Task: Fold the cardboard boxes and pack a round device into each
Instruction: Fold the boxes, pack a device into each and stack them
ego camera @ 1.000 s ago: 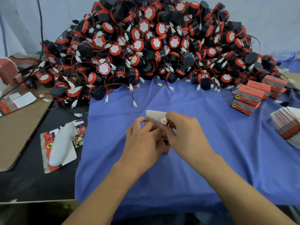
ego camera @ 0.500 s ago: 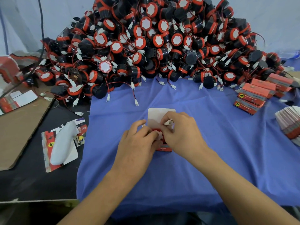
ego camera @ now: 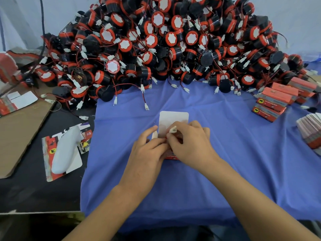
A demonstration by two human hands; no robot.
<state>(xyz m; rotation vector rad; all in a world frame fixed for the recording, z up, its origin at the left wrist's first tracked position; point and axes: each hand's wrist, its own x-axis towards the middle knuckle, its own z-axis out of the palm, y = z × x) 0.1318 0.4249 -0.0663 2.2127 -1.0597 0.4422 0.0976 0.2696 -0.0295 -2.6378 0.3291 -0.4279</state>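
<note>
At the far left, a brown cardboard sheet (ego camera: 19,133) lies on the black table (ego camera: 34,193), with a flat white and red box blank (ego camera: 19,101) above it. Just to its right sits a blister card holding a long white plastic piece (ego camera: 64,150).

A blue cloth (ego camera: 243,162) covers the rest of the table. Along its far edge rises a big pile of round devices (ego camera: 165,40), black with red rims, white faces and wired white plugs.

Your left hand (ego camera: 147,153) is at the middle of the cloth. Its grip is closed on the left side of the cardboard box (ego camera: 173,119), fingers curled against it. The box lies on the cloth with its white top flap open and pointing away from you. Its red lower edge peeks out between your wrists. Whatever is in the box is hidden under your fingers.

Your right hand (ego camera: 191,145) touches the left one over the box mouth. Its grip is narrow, thumb and forefinger pinching a white connector (ego camera: 172,130) at the base of the flap.

Farther right, closed red boxes (ego camera: 272,101) are stacked near the pile. At the right edge lies a fanned stack of flat box blanks (ego camera: 311,131).
</note>
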